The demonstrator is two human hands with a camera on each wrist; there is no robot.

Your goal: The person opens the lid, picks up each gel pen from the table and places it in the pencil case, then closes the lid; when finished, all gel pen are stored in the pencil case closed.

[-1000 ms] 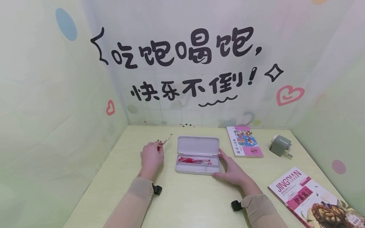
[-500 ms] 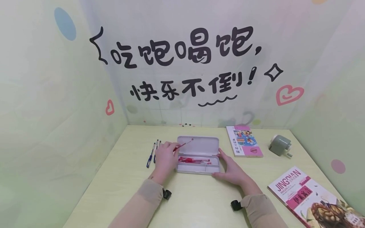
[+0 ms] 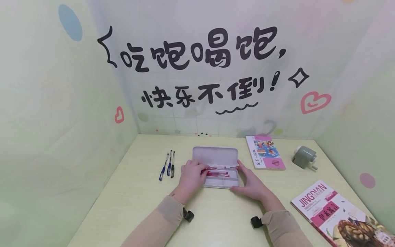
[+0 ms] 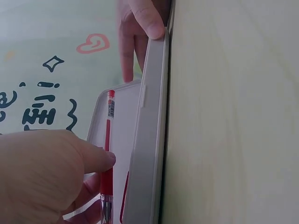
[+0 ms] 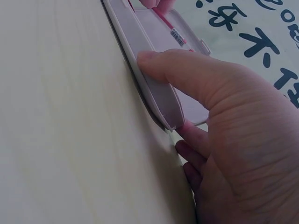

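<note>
A pale pencil case (image 3: 215, 155) lies on the table with its lid raised toward the wall. My left hand (image 3: 192, 176) is over the case's left end and pinches a red gel pen (image 4: 108, 140) between thumb and fingers. In the left wrist view that pen lines up along the case, in front of the lid. More red pens (image 3: 217, 174) lie in the case's long compartment, partly covered by the left hand. At the right end, my right hand (image 3: 251, 184) grips the case, thumb on the front wall (image 5: 145, 77) and fingers round the far side.
Left of the case lie two blue pens (image 3: 164, 168) and a black pen (image 3: 172, 166). A pink-edged book (image 3: 266, 153) and a grey-green crank pencil sharpener (image 3: 303, 157) are at the back right. Nearer, a magazine (image 3: 339, 216) lies at the right edge. Walls enclose the table.
My left hand has moved right with the red pen, from beside the blue and black pens to low over the case. The right hand has kept its grip on the case.
</note>
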